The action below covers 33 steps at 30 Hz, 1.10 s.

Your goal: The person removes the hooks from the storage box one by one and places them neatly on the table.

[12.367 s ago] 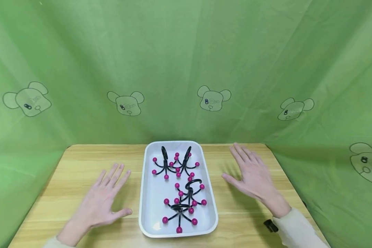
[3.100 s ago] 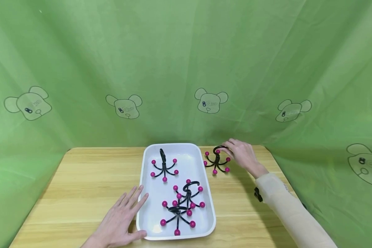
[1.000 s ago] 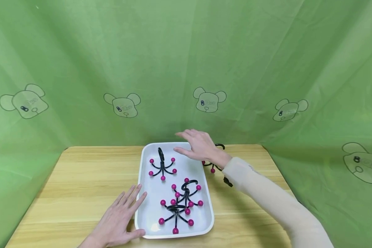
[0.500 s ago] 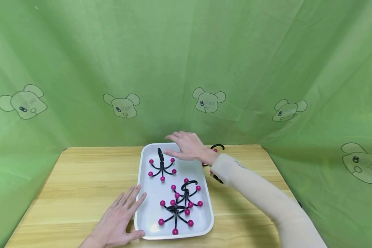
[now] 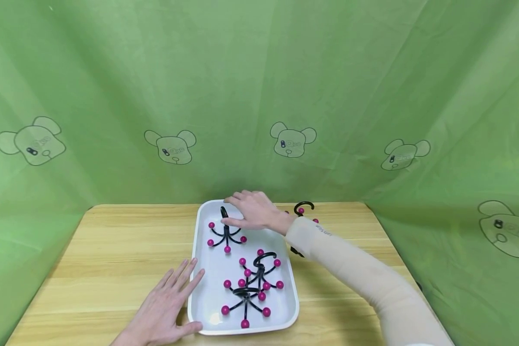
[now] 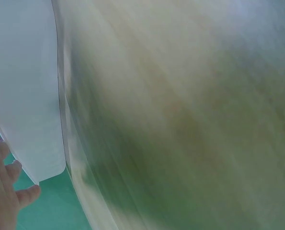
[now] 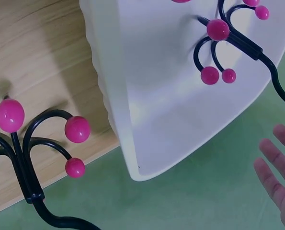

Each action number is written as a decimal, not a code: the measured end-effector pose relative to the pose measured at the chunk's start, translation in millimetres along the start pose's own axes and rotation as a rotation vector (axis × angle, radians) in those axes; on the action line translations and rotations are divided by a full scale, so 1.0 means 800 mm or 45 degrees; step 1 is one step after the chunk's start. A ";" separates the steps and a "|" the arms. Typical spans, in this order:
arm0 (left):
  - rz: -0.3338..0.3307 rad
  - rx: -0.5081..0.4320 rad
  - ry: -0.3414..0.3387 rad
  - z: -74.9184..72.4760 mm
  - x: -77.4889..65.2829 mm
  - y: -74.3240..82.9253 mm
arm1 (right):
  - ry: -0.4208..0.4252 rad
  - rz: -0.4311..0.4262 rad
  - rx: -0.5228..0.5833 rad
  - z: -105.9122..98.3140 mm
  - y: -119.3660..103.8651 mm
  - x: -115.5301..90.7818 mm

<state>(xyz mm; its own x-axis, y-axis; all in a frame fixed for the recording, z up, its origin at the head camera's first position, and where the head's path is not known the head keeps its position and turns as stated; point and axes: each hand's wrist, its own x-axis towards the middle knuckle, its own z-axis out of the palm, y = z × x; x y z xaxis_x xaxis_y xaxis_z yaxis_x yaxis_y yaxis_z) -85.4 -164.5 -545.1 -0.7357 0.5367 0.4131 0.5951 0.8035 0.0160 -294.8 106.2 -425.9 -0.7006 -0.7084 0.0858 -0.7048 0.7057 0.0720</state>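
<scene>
Left hand (image 5: pixel 162 305): fingers spread, at tray (image 5: pixel 212 276) rim. Right hand (image 5: pixel 255 210): thumb parted from fingers, pinching nothing, beside rack (image 5: pixel 227 235) standing at tray's far left. Advisable: pinch the hook, lift straight up.

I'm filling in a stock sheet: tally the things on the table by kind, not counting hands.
White tray: 1
Black hooks with pink balls: 4 (3 in the tray, plus 1 outer hook)
Total: 5
</scene>
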 end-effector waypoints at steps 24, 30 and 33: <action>-0.016 -0.011 -0.021 -0.001 0.000 0.000 | -0.013 -0.061 -0.108 0.014 -0.003 0.005; -0.017 0.000 -0.026 -0.003 0.000 0.000 | 0.017 -0.095 -0.097 0.015 -0.001 0.006; -0.011 0.006 -0.022 -0.003 0.000 0.000 | 0.024 -0.104 -0.102 0.018 -0.001 0.008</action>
<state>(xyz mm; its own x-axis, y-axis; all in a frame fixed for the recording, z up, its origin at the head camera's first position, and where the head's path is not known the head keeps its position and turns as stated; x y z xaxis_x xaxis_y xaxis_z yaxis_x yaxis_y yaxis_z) -84.5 -164.7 -542.7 -0.7464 0.5342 0.3969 0.5873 0.8092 0.0153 -300.5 100.6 -439.4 -0.6386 -0.7637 0.0948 -0.7476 0.6449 0.1589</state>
